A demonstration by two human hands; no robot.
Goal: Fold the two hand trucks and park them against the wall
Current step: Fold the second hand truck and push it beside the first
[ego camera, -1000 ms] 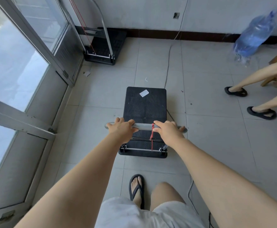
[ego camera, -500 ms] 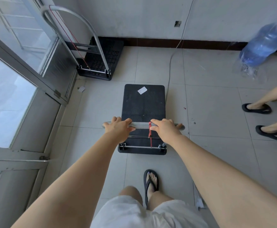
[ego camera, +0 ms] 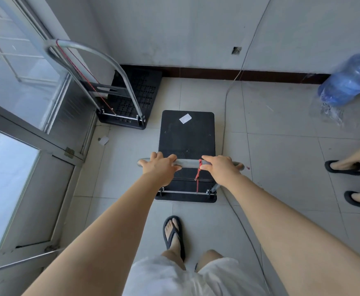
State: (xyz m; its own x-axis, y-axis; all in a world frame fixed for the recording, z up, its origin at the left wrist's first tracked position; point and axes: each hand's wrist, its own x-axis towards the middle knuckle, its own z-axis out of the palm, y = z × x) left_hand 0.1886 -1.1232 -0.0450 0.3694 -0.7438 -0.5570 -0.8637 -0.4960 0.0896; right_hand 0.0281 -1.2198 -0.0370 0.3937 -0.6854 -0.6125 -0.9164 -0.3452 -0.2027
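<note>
A black platform hand truck point(ego camera: 187, 137) stands on the tiled floor in front of me, its deck flat with a white label on it. Its grey handle bar point(ego camera: 189, 163) is upright, with a red cord tied at the middle. My left hand point(ego camera: 161, 166) grips the bar's left part and my right hand point(ego camera: 218, 167) grips its right part. A second hand truck point(ego camera: 132, 99) stands in the far left corner with its silver looped handle point(ego camera: 85, 52) raised and a red cord running down it.
A glass door with a metal frame point(ego camera: 31, 133) runs along the left. The white wall with a dark baseboard point(ego camera: 239, 72) lies ahead. A blue water jug in plastic point(ego camera: 350, 82) lies at far right. Another person's sandalled feet point(ego camera: 345, 167) stand right. A cable point(ego camera: 226, 129) trails across the floor.
I have stepped forward with the near hand truck, rolling it closer to the far wall and the corner truck. Both hands keep their grip on the bar.
</note>
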